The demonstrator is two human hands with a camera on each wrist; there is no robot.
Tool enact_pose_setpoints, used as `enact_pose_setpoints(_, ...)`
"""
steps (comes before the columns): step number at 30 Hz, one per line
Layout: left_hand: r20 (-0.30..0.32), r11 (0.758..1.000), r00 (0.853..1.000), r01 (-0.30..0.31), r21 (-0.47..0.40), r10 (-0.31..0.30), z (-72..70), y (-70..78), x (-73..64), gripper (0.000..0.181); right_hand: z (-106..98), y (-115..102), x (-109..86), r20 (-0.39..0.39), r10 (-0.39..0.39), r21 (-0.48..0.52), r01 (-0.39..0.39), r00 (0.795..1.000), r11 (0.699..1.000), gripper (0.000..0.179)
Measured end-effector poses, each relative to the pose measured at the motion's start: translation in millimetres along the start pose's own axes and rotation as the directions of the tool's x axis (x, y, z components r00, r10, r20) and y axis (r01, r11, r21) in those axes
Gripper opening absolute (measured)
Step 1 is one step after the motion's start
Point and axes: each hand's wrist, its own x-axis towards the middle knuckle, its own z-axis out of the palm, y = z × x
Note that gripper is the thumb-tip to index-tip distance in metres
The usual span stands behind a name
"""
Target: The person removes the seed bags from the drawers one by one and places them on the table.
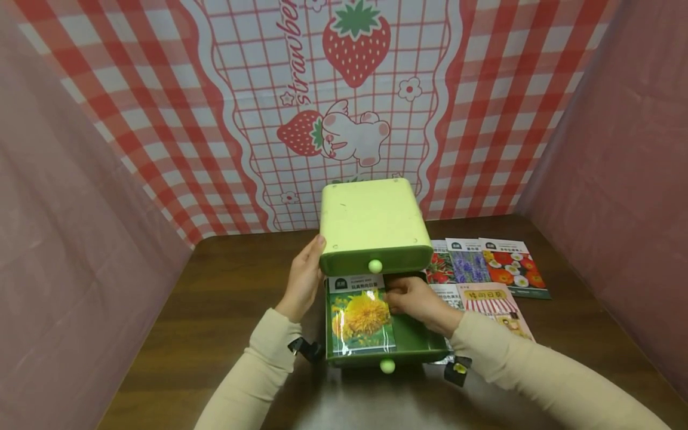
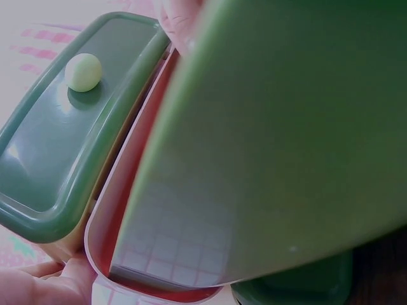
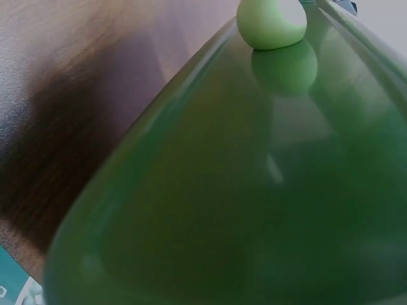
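Note:
A small pale green drawer cabinet (image 1: 373, 215) with dark green drawer fronts stands on the table. Its upper drawer is closed, while the lower drawer (image 1: 416, 334) is pulled out toward me. In that lower drawer lies a seed packet (image 1: 361, 322) with a yellow flower picture. My left hand (image 1: 303, 275) rests against the cabinet's left side, fingers extended along it. At the packet's right edge, inside the drawer, my right hand (image 1: 416, 301) pinches the packet with curled fingers; its fingertips are partly hidden. The drawer front fills most of both wrist views.
Several more seed packets lie right of the cabinet, among them one with red and white flowers (image 1: 513, 266), one with purple flowers (image 1: 469, 263) and a pink one (image 1: 497, 304). A strawberry-patterned cloth (image 1: 242, 107) hangs behind the brown table (image 1: 226, 316).

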Motion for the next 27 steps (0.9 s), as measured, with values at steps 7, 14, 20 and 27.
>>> enact_pose_setpoints(7,-0.001,1.000,1.000,-0.002,-0.009,0.002,0.5,0.1,0.0,0.065,2.3,1.5,-0.2,0.016,0.062,0.022,-0.062,0.998,0.998,0.045)
enact_pose_setpoints(14,0.004,1.000,1.000,-0.006,-0.010,0.006,0.4,-0.1,-0.4,0.066,6.0,2.3,-2.3,0.026,0.079,-0.027,-0.079,0.997,0.997,0.031)
enact_pose_setpoints(20,0.007,1.000,1.000,-0.013,-0.007,0.013,0.4,-0.3,-0.9,0.069,6.3,2.5,-3.3,0.041,0.087,-0.074,-0.084,0.995,0.994,0.017)
enact_pose_setpoints(27,0.008,1.000,1.000,-0.015,-0.011,0.015,0.2,0.0,-1.7,0.069,6.1,3.0,-4.2,0.053,0.086,-0.097,-0.081,0.995,0.992,0.009)
